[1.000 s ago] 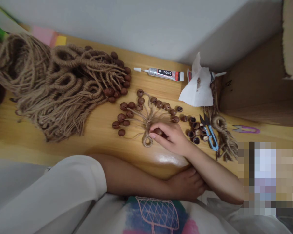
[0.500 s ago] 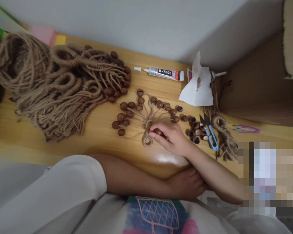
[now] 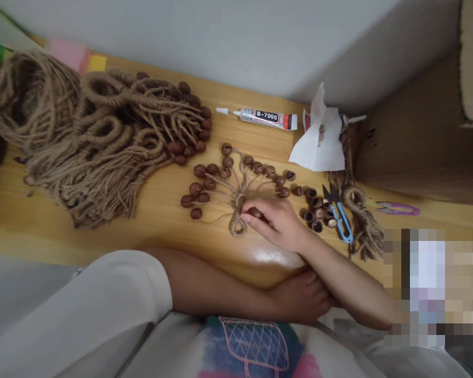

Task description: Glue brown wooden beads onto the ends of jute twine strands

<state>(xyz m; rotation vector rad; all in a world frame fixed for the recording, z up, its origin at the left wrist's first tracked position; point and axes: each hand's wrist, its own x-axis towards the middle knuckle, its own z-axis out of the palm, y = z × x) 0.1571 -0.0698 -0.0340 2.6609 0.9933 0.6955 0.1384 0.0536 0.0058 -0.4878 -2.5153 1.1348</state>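
Note:
My right hand (image 3: 278, 223) rests on the wooden table (image 3: 165, 226) with its fingers pinched around a brown nut shell (image 3: 255, 212), right beside the looped end of a small jute tassel (image 3: 238, 202). The tassel's strands fan away from me, each ending in a brown shell. My left hand (image 3: 301, 296) lies low by the table's near edge, tucked under my right forearm with its fingers lying flat, holding nothing.
A big heap of finished jute tassels (image 3: 86, 136) fills the left. A B-7000 glue tube (image 3: 266, 118) and crumpled white paper (image 3: 319, 142) lie at the back. Loose shells (image 3: 317, 210), blue snips (image 3: 339, 215), another jute piece (image 3: 358, 215) and purple snips (image 3: 398, 209) sit right.

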